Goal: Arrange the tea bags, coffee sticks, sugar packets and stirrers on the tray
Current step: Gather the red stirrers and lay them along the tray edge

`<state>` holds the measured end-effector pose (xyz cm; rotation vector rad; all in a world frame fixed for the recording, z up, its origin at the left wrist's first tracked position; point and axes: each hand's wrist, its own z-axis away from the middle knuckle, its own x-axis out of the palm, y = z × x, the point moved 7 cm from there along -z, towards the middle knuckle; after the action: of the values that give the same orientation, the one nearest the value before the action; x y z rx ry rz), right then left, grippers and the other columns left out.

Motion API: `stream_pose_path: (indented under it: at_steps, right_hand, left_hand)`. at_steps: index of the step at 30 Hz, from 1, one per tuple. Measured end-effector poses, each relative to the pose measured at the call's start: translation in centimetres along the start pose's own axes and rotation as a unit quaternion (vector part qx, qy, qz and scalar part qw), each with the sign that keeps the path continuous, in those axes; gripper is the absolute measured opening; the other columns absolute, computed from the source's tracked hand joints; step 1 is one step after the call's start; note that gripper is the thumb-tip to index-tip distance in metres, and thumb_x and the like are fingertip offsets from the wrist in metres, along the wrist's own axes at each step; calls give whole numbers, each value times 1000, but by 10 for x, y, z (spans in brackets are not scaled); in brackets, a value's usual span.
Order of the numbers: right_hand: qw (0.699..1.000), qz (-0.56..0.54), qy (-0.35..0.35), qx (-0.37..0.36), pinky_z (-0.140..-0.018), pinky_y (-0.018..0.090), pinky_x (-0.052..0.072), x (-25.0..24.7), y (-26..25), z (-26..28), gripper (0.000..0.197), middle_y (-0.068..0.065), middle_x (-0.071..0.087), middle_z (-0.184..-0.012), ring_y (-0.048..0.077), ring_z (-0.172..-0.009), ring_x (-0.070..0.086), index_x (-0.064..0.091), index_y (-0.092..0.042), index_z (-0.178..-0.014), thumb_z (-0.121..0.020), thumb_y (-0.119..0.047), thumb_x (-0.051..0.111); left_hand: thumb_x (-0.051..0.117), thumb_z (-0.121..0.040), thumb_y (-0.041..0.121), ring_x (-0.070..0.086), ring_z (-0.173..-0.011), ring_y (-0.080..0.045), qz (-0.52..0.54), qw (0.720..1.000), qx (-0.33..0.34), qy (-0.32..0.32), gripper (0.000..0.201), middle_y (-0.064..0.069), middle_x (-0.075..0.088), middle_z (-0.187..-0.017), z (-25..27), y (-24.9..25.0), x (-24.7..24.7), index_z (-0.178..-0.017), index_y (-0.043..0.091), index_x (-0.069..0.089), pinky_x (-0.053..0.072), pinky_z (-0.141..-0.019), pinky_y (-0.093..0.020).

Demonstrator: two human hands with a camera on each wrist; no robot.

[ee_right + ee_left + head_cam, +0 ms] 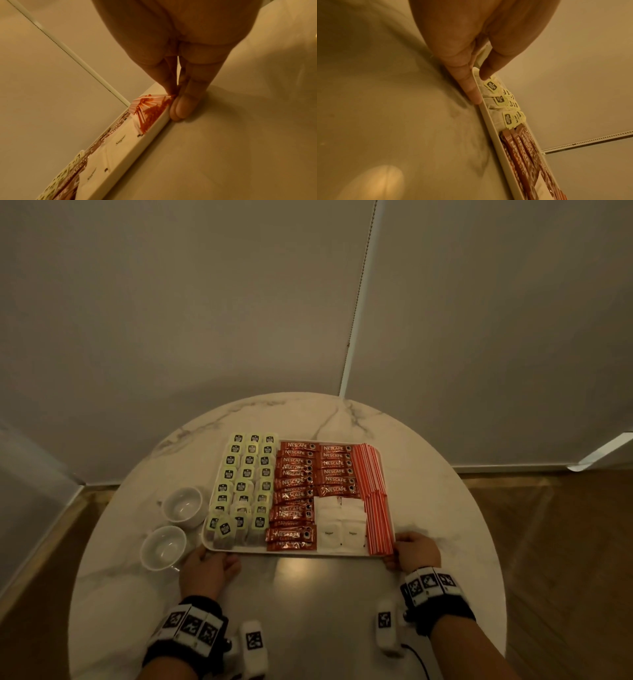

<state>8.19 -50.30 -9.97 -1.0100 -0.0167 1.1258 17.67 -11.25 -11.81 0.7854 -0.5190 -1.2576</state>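
Note:
A white tray lies on the round marble table. It holds columns of green tea bags at the left, then red coffee sticks, white sugar packets and red-striped stirrers along the right side. My left hand pinches the tray's near left corner. In the left wrist view the thumb lies over the rim by the tea bags and a finger presses outside. My right hand pinches the near right corner, its thumb on the stirrers and fingers outside the rim.
Two white cups stand on the table just left of the tray, close to my left hand. Walls with a blind cord rise behind the table. Wooden floor shows to the right.

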Motion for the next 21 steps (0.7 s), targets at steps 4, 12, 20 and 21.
stream_pose_path:
  at_steps: [4,12,20,21]
  right_hand:
    - [1000,25,-1,-13,-60,40,60,3,-9,-6,13,15,68,-67,30,-59,66,66,-4,-93,-89,1,55]
    - [952,257,80,-144,-76,27,40,-6,-77,24,29,16,66,-111,29,-95,61,67,-7,-112,-94,-24,51]
    - [882,216,-142,-395,-78,24,50,131,-180,121,31,-7,60,-100,8,-89,56,59,-22,-113,-85,-28,69]
    - [866,229,-163,-414,-84,27,51,155,-184,130,40,-6,59,-106,7,-93,55,57,-21,-120,-83,-28,70]
  left_hand:
    - [52,-89,-6,63,-74,-24,-65,997,39,3,30,-16,63,-87,-2,9,5,-119,-8,54,55,-71,-34]
    - [53,-94,15,59,-65,-28,-176,977,116,-1,17,-11,63,-71,39,49,-10,-82,6,61,50,-64,-37]
    - [73,-79,29,41,-104,-16,-386,842,363,103,35,3,47,-111,53,115,-76,-108,24,54,36,-88,-32]
    - [76,-76,32,39,-112,-19,-408,840,344,97,49,-1,46,-120,43,114,-83,-119,22,52,34,-93,-33]
